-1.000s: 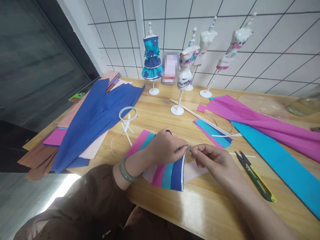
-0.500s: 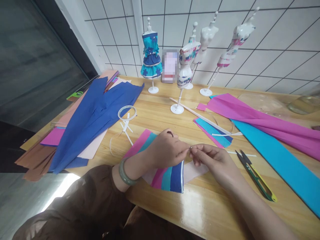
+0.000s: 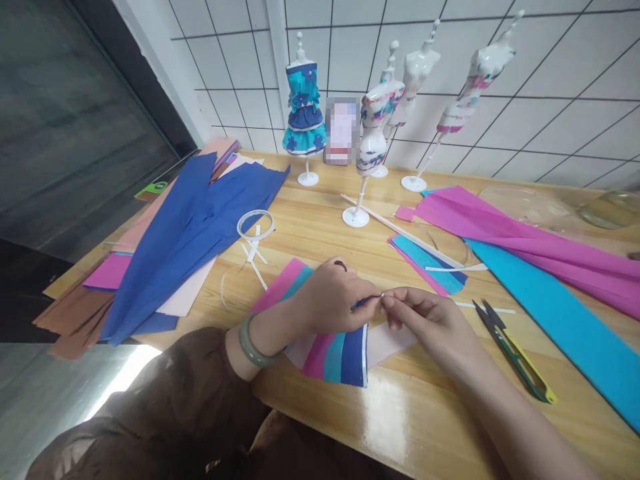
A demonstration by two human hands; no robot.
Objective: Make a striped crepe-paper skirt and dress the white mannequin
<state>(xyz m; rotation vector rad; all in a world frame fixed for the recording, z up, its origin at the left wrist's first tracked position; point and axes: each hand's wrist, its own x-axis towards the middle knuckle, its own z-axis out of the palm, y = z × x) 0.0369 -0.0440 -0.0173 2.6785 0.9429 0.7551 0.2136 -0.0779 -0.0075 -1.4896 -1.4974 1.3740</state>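
- Head view, table (image 3: 350, 417): striped piece (image 3: 327, 357) lies just in from the near edge, its blue corner lifted between the hands; a white strip (image 3: 365, 360) lines its blue side.
- Left hand (image 3: 333, 293): index and thumb closed in a pinch on the raised blue corner; forearm crosses the piece.
- Right hand (image 3: 430, 317): thumb and index together on the white tip of that corner; too small to tell whether any layer is separated.
- Snips (image 3: 515, 353): right of the right hand, blades toward the far edge.
- Judgement on handling: grip low and firm with the left, work the tip lightly with the right, pull along the strip; sharp upward tugs could tear or crease the blue.
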